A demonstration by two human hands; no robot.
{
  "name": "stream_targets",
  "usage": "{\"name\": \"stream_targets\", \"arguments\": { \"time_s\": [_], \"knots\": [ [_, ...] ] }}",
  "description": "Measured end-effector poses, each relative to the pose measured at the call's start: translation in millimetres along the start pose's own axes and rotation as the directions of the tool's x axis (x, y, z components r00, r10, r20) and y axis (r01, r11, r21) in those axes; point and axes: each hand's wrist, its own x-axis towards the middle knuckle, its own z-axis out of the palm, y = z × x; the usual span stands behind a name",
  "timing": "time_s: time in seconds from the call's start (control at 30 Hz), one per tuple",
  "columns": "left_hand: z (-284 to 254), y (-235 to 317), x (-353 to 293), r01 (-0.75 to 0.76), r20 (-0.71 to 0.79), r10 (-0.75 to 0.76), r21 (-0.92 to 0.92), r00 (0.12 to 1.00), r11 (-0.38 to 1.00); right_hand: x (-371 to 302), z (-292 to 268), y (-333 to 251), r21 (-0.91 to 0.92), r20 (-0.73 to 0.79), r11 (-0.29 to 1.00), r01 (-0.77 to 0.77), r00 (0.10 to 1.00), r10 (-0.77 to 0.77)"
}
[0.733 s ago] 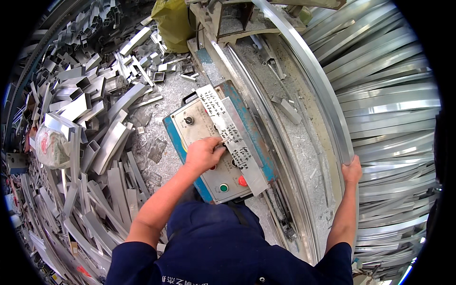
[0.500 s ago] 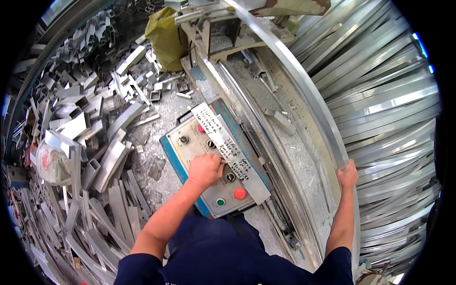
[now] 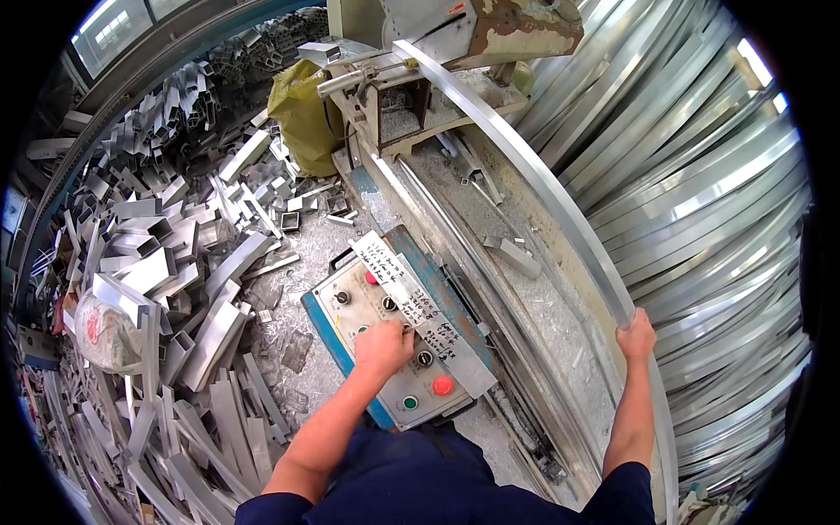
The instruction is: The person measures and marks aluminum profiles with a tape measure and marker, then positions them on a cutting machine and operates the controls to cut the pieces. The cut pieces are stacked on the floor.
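1. Far left: a heap of offcuts and a white sack, well clear of the work.
2. Left hand rests loosely curled on the control panel, fingers at a knob, grasping nothing I can make out; the red button is untouched just right of it.
3. Right hand clenches the long bar, already laid along the saw bed toward the saw head; no cut shows yet.
4. Right: stacked bars crowd the bar.

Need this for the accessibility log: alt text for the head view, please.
A person's left hand presses on a grey control panel, while the right hand grips a long aluminium bar lying on a saw bench; cut metal offcuts are heaped at left.
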Motion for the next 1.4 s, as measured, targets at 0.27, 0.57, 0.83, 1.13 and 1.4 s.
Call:
{"name": "stream_targets", "arguments": {
  "time_s": [0.27, 0.57, 0.83, 1.13, 1.4],
  "knots": [
    [9, -14, -16, -0.032, -0.06, 0.023, -0.151, 0.998, 0.988, -2, -3, 1, -0.004, -0.159, 0.985, 0.173, 0.972, -0.171],
    [6, -22, -18, -0.034, -0.023, 0.032, -0.139, 0.999, 0.99, 3, 1, 4, 0.03, 0.016, 1.0, 0.004, 1.0, -0.005],
    [12, -52, -81, -0.068, 0.13, 0.086, -0.138, 0.988, 0.988, 0, -7, -4, 0.007, 0.063, 1.0, 0.026, 0.998, -0.026],
    [43, -39, -103, -0.164, 0.17, 0.225, -0.313, 0.96, 0.936, 3, -6, -4, -0.019, 0.062, 1.0, -0.011, 0.998, 0.012],
    [39, -31, -83, -0.198, 0.358, 0.253, -0.184, 0.899, 0.963, 2, -6, -5, 0.039, 0.001, 0.999, 0.005, 1.0, -0.005]
  ]
}}
